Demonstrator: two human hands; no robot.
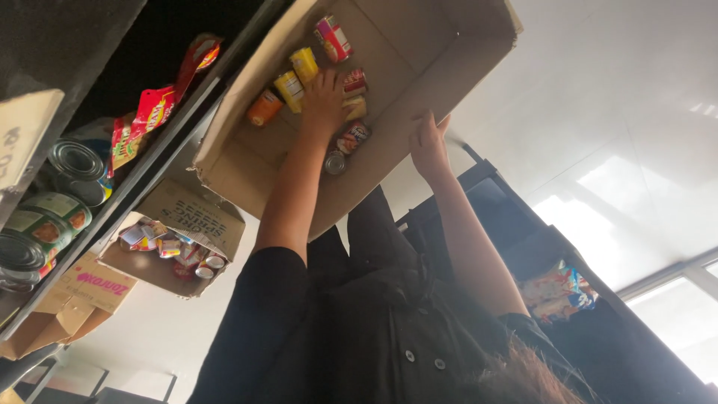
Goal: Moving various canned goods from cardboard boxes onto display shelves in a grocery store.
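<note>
Here the picture is upside down. One hand (325, 101) reaches into a big cardboard box (419, 45), fingers spread loosely over the cans (303, 63) at its 9 o'clock, gripping none. The other hand (428, 146) clasps the box's edge at 5 o'clock. A smaller box (217, 224) of tins sits at 7 o'clock.

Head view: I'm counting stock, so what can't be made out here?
- Cans under the left hand in the cardboard box: the hand covers them, and its grip is unclear.
- Right hand fingertips: hidden behind the box wall.
- Shelf tins: cut off by the left edge.
- Packs in the lower box: too small.
</note>
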